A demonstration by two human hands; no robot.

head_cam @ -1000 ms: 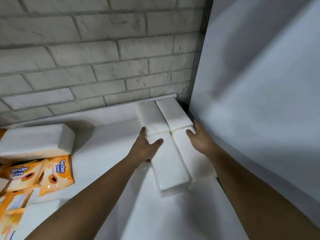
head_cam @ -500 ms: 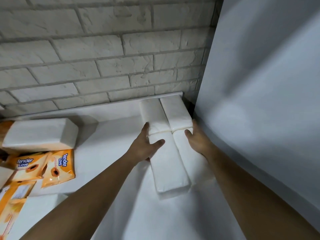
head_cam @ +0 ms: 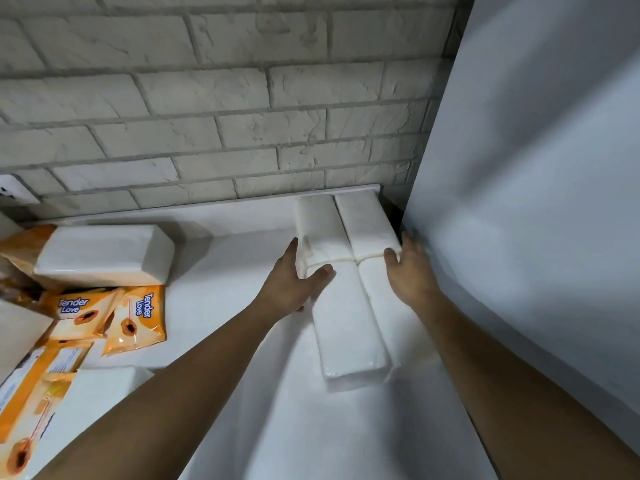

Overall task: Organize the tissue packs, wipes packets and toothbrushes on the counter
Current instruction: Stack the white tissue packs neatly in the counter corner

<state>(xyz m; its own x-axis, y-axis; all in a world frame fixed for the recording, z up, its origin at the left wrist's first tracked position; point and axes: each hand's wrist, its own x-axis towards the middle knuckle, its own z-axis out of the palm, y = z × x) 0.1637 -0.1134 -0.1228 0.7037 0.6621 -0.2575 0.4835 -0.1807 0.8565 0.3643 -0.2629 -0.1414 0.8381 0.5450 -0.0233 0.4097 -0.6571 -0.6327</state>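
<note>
Four soft white plastic-wrapped tissue packs (head_cam: pixel 346 323) lie on the white table (head_cam: pixel 225 271), right between both hands. The left hand (head_cam: pixel 289 285) and right hand (head_cam: pixel 412 275) press their sides with straight fingers (head_cam: pixel 293 254), gripping nothing. The packs look light and squishy, so push gently on the long sides.

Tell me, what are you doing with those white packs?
A person is tidying a counter. The left hand and the right hand rest against the sides of four white tissue packs, lined up as a block in the corner. Orange wipes packets and a loose pack lie at the left.
</note>
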